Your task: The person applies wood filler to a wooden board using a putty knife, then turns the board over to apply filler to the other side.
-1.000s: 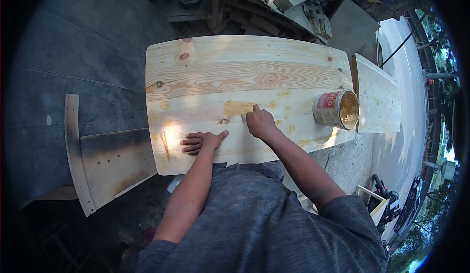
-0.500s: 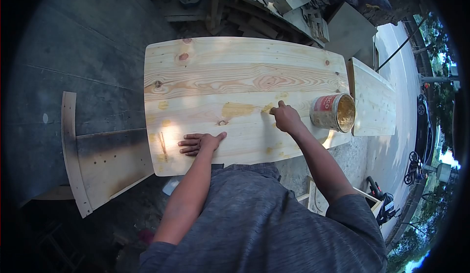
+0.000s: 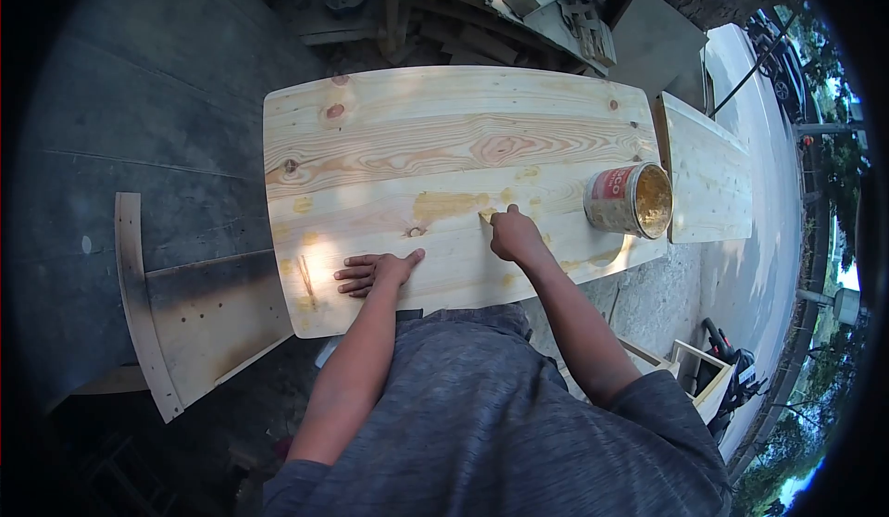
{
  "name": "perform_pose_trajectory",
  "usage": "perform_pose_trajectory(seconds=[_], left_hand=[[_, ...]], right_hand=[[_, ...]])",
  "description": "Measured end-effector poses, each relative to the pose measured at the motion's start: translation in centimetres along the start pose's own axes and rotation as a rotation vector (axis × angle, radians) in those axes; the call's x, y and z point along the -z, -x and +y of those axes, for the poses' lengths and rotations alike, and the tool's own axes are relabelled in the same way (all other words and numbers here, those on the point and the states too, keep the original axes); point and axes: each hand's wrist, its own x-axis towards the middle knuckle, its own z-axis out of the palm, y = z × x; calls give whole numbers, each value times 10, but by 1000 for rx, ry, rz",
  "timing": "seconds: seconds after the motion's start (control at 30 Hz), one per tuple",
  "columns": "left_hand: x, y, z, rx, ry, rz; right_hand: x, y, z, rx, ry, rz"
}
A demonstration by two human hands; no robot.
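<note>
A wide pale wooden panel (image 3: pixel 389 157) with rounded corners lies in front of me, marked by knots and several yellowish filler patches (image 3: pixel 446 205). My left hand (image 3: pixel 380 271) rests flat on its near side, fingers spread. Closed in a pinch, my right hand (image 3: pixel 515 236) holds a small flat yellowish piece (image 3: pixel 487 215) against the wood, just right of the largest patch. It looks like a scraper coated in filler, but most of it is hidden by the fingers. To the right of that hand, an open can (image 3: pixel 611 204) with a red label and filler-smeared inside sits on the panel.
Another wooden panel (image 3: pixel 708 170) adjoins on the right. A curved wooden piece of furniture (image 3: pixel 218 308) stands at the left. Scrap wood (image 3: pixel 546 3) is piled beyond the far edge. Wooden frames (image 3: pixel 696 378) stand low at the right, near a road.
My right hand has moved left and slightly nearer to me, bringing the small yellowish piece towards the large patch. My left hand stays flat on the panel. The camera view has shifted slightly.
</note>
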Motion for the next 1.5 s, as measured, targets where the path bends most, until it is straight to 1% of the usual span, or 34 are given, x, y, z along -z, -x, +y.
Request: perform_pose_trajectory(seconds=[0.07,0.17,0.27,0.3,0.4,0.43,0.53,0.57,0.67,0.7,0.8,0.9,1.0,1.03,1.13,1.17,1.2,1.23,1.3,1.33,1.4,1.43,1.47,1.5], left_hand=[[-4,-2,-5,7,-15,14],[-6,-3,-5,12,-8,14],[-3,-5,0,16,-8,19],[-2,-3,-2,9,0,17],[-6,-3,-5,-3,22,15],[-10,-8,-6,-10,23,19],[-21,-31,-8,-15,21,-3],[-26,-39,-10,-16,16,-17],[-10,-14,-6,8,9,-5],[-6,-10,-5,18,5,-5],[-2,-4,-1,41,-2,-15],[-1,-5,-1,52,-12,-35],[1,-9,2,57,-18,-54],[2,-9,2,58,-14,-57],[2,-8,2,98,-45,-70],[4,-6,5,108,-53,-68],[4,-4,7,114,-63,-69],[-27,-38,-5,81,-121,54],[-90,-106,-30,36,-244,307],[-103,-110,-35,72,-348,490],[-121,-116,-41,146,-547,863],[-111,-109,-34,137,-547,860],[-91,-93,-26,90,-378,598],[-54,-66,-11,115,-57,159]], right_hand=[[7,4,-9,0,-41,18],[-22,4,-7,-4,-37,53],[-2,-3,-4,35,102,-114],[3,-6,-2,51,22,-48],[8,-11,1,-42,42,47],[13,-17,9,-35,56,-104],[42,-38,21,-7,191,-448],[48,-38,22,60,138,-306],[46,-47,4,50,-131,155],[42,-52,-1,24,-164,180],[28,-62,-6,38,-319,289],[25,-67,-9,-140,-608,164],[0,-93,-4,-253,-556,343],[-28,-105,-3,-170,-411,589],[-63,-121,-42,157,-301,481],[-13,-81,-84,293,-709,33],[-15,-69,-111,283,-1331,-432],[11,-37,-142,295,-1516,-692],[8,-5,-173,466,-1367,-708],[7,3,-179,538,-1318,-727],[4,6,-178,468,-1309,-682],[13,2,-170,380,-1247,-721],[17,-6,-158,384,-1086,-570],[19,-14,-144,385,-921,-424]])
